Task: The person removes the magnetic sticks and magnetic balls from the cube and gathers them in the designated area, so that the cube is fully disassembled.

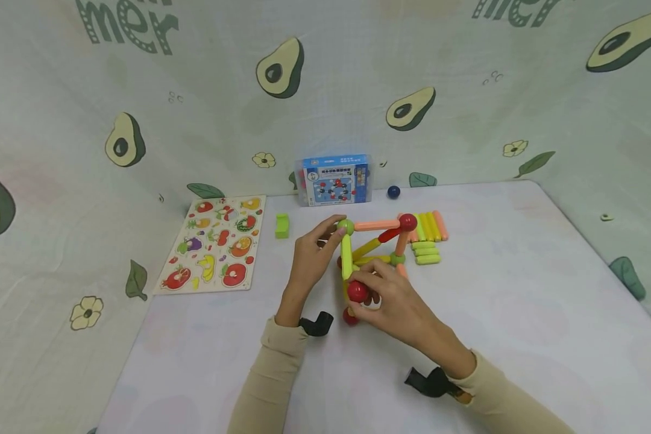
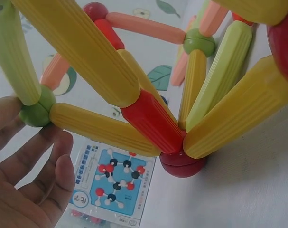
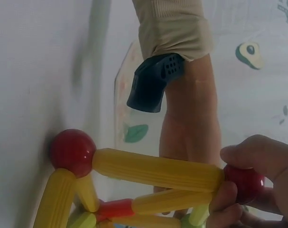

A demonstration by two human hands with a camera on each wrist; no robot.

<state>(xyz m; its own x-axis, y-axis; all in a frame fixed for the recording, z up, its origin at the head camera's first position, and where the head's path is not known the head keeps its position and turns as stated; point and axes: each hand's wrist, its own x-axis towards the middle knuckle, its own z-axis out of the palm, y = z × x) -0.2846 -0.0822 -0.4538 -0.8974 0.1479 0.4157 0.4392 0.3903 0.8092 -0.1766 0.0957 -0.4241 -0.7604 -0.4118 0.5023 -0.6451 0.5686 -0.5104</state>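
Note:
A frame of yellow, orange, red and light green sticks joined by balls stands on the table. With thumb and fingertips, my left hand point(image 1: 313, 256) holds the green ball point(image 1: 346, 226) at its upper left corner. An orange stick point(image 1: 377, 225) runs from there to a red ball point(image 1: 408, 222). My right hand point(image 1: 398, 301) pinches another red ball point(image 1: 357, 292) at the near corner. In the right wrist view, that red ball point(image 3: 246, 184) meets the end of a yellow stick point(image 3: 158, 168). The stick's other end joins a lower red ball point(image 3: 72, 153) close to the table.
A fruit picture board point(image 1: 198, 241) lies at the left, with a small green block point(image 1: 282, 226) beside it. Behind the frame stand a blue box point(image 1: 336, 181) and a dark blue ball point(image 1: 393, 192). Spare sticks point(image 1: 427, 248) lie in rows right of the frame.

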